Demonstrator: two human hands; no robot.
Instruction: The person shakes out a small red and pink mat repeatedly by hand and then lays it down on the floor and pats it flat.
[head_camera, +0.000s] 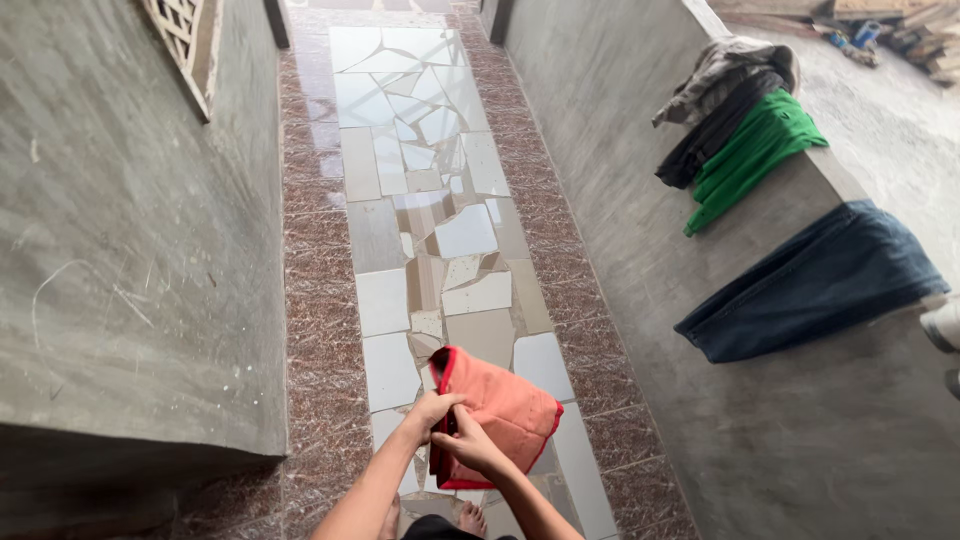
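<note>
Orange cloth (497, 415) with red trim is held up over the tiled floor (400, 200), both hands pinching one edge so it hangs free. Left hand (435, 408) and right hand (468, 443) are clenched on it. Right of the cloth, garments (760, 150) are draped over the concrete wall (620, 180), seemingly to dry.

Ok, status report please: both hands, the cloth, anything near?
Left hand and right hand both gripping orange cloth with red trim. Cloth held above tiled floor. Clothes draped on right wall: jeans, green garment.

Soft, even daylight fills the scene; pale floor tiles (400, 80) reflect a sheen (far end), edges bend slightly, shadows stay faint.
</note>
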